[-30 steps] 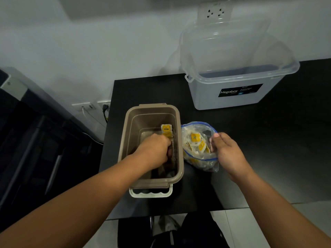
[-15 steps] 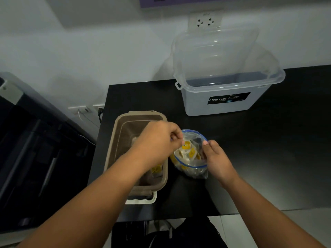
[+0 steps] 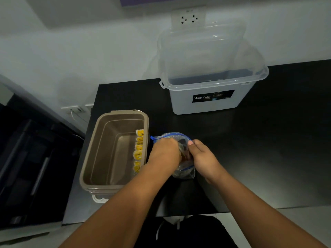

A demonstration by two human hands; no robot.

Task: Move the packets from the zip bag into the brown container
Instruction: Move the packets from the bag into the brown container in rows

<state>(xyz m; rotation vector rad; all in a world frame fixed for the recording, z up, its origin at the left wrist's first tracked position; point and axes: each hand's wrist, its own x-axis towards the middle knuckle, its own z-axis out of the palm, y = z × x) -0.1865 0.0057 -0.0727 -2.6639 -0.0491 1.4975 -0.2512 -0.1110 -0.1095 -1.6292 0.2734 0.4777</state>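
Black, matte bench runs along a white wall fitted with a socket at upper centre. A translucent storage box labelled Megabox stands at upper right, its lid propped behind it. At centre left sits the brown container, a rigid, round-cornered rectangular tub with a smooth interior and a white latch at its near end. A row of packets, flat sachets with yellow labels, stands on edge against its right inner wall. Just right of the tub, at frame centre, lies the zip bag, thin clear film with a blue zip strip, soft and crumpled. The left hand is inserted into the bag mouth; its fingers are hidden, so whether it grips a packet cannot be told. The right hand pinches the right side of the rim, thumb on top, which holds the mouth open. The step in hand appears to be retrieval of the next packets. Recommended procedure: anchor the limp film against the bench, pinch a small flat stack, lift it clear of the zip strip, then set it on edge in line with the existing row.
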